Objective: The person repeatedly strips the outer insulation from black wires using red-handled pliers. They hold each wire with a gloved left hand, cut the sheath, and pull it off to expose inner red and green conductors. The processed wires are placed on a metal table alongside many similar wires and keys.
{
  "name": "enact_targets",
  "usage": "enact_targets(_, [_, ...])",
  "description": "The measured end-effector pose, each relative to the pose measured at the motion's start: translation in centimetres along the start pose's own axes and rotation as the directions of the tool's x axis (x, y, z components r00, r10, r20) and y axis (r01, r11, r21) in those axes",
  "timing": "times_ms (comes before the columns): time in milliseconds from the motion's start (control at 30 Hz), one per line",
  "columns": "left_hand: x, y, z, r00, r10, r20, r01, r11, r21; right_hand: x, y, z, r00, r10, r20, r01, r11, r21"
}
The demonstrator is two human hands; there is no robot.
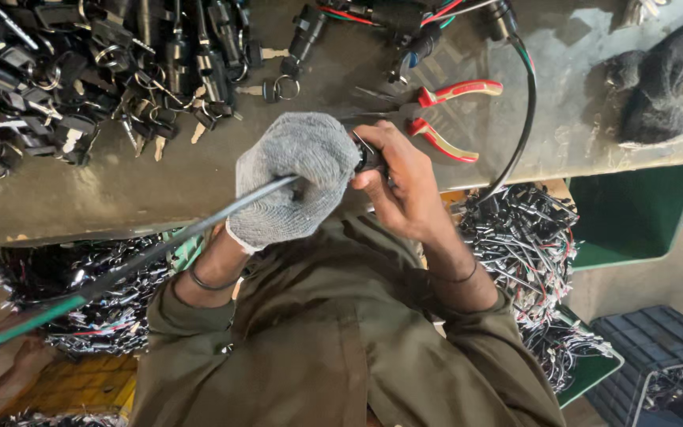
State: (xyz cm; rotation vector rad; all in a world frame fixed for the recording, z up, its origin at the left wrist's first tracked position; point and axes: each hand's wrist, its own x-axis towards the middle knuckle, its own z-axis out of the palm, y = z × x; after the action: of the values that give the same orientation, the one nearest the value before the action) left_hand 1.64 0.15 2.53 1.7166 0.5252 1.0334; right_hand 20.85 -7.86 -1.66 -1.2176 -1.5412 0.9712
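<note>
Left hand (294,186), gloved, is clamped around the black cable (199,225) at the workbench's (120,198) near edge; right hand (405,186) pinches the black connector (368,154). Best keep that cable taut, fingers near the joint.

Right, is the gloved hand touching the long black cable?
Touching. The head view shows the gloved left hand closed around the black cable; the bare right hand pinches a black connector beside it.
</note>
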Motion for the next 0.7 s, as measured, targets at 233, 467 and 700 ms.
enact_targets(233, [-0.7, 0.0, -0.6, 0.969, -0.239, -0.06, 0.246, 0.947, 0.208, 0.3, -0.4, -0.1, 0.997, 0.054, -0.057, -0.064, 0.976, -0.206])
enact_targets(467, [-1.5, 0.2, 1.1, 0.896, -0.423, -0.133, 0.359, 0.869, -0.341, 1.0, -0.1, -0.3, 0.998, -0.048, -0.047, 0.038, 0.979, -0.203])
enact_targets(700, [-1.4, 0.2, 0.5, 0.933, -0.319, -0.166, 0.331, 0.942, 0.055, 0.7, -0.3, 0.0, 0.998, 0.015, -0.063, -0.023, 0.991, -0.133])
